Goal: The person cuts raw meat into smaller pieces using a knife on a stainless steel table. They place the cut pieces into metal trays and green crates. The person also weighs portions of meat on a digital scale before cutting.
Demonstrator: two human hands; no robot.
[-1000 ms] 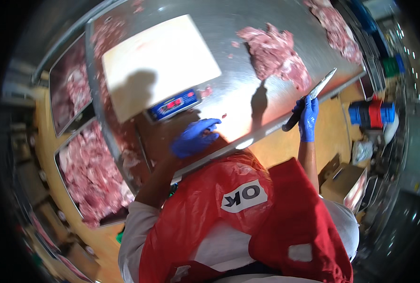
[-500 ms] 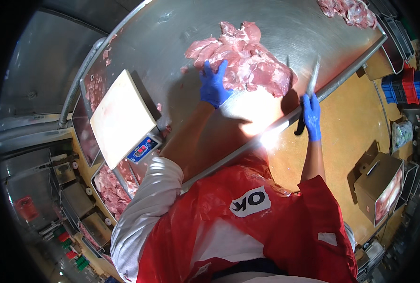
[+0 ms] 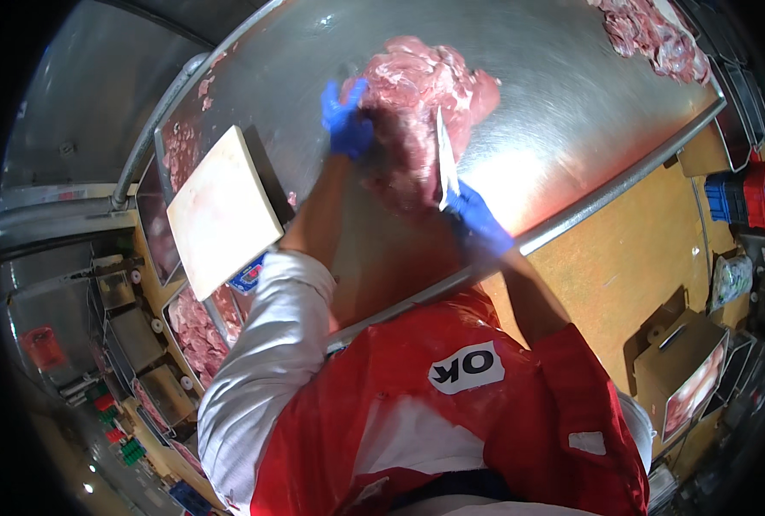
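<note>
A large piece of raw pink meat (image 3: 417, 82) lies on the steel table (image 3: 563, 95) in front of me, its near part smeared by motion. My left hand (image 3: 346, 125), in a blue glove, is at the meat's left edge with its fingers apart. In my right hand (image 3: 480, 219), also gloved in blue, is a knife (image 3: 445, 150). Its blade points away from me, along the right side of the meat's near part. How deep the edge sits, if at all, I cannot tell. The fingers around the handle are partly blurred.
Left of the meat stands a scale (image 3: 223, 215) with a pale platform. Meat pieces fill a tray (image 3: 168, 318) below it. More meat (image 3: 657, 43) lies at the far right corner. A metal rail (image 3: 619, 185) edges the table; a cardboard box (image 3: 679, 344) is at the right.
The meat has turned, and its thick part now points toward me. My right hand has brought the knife left, from beside the table edge to the meat. My left hand has shifted left.
</note>
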